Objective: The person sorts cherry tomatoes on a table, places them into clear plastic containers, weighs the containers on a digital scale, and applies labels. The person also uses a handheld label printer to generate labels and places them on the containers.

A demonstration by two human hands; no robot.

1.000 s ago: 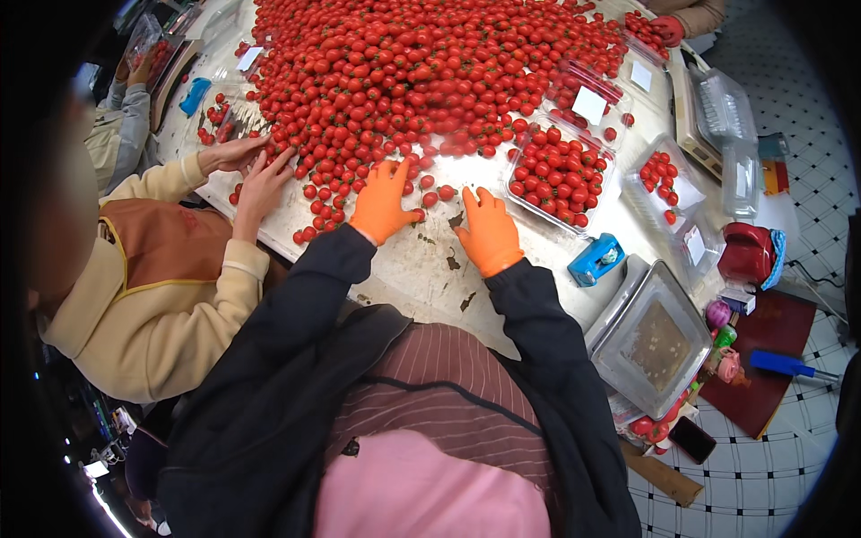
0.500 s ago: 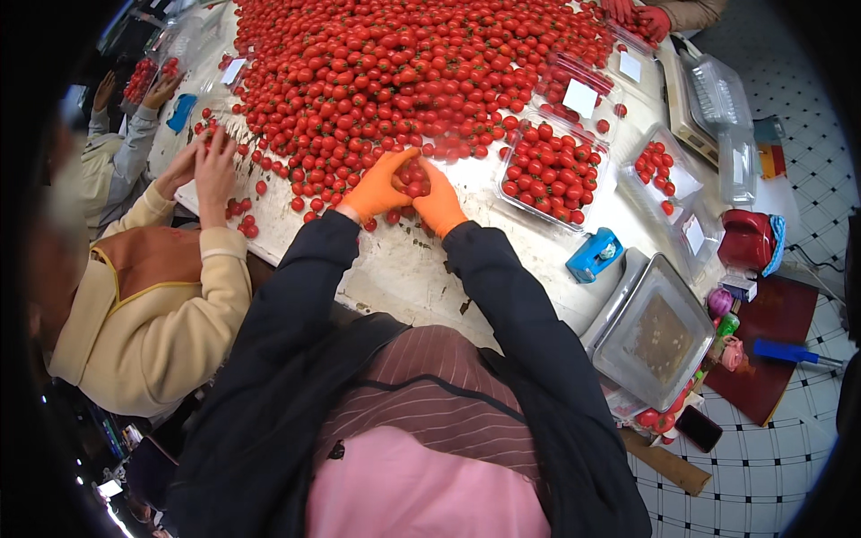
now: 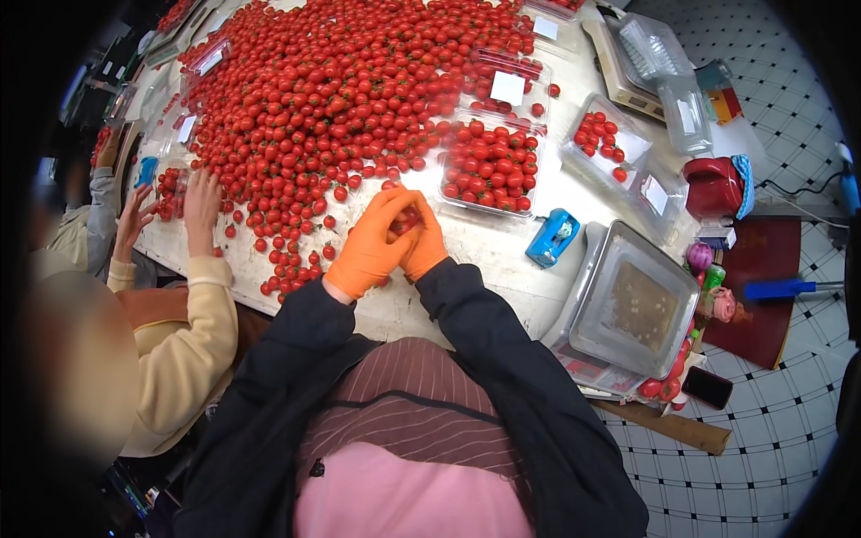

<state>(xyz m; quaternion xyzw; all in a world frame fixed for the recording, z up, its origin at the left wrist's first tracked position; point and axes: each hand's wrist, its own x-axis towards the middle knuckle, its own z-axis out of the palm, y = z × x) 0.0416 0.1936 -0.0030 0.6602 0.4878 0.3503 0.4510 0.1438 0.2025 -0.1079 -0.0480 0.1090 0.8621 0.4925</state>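
Both of my hands wear orange gloves and meet in a cup at the near edge of a big heap of red cherry tomatoes (image 3: 296,117). My left hand (image 3: 368,247) curls round the left side of a few cherry tomatoes (image 3: 405,221), glimpsed between the fingers. On their right side, my right hand (image 3: 428,242) closes against the left one. The fingers hide most of what they hold. Just beyond my right hand stands a clear plastic box (image 3: 447,186) filled with cherry tomatoes (image 3: 491,166).
A blue tape dispenser (image 3: 552,238) and a weighing scale with a steel tray (image 3: 646,300) stand to the right. Behind them lies an open clear box (image 3: 574,161) with some tomatoes. A co-worker's hands (image 3: 202,211) are at the heap's left edge. Stacked empty boxes (image 3: 650,49) rest far right.
My cupped hands have moved right, nearer the filled box, still holding tomatoes. The whole view has turned rightward. The co-worker's hands, close together before, are now apart.
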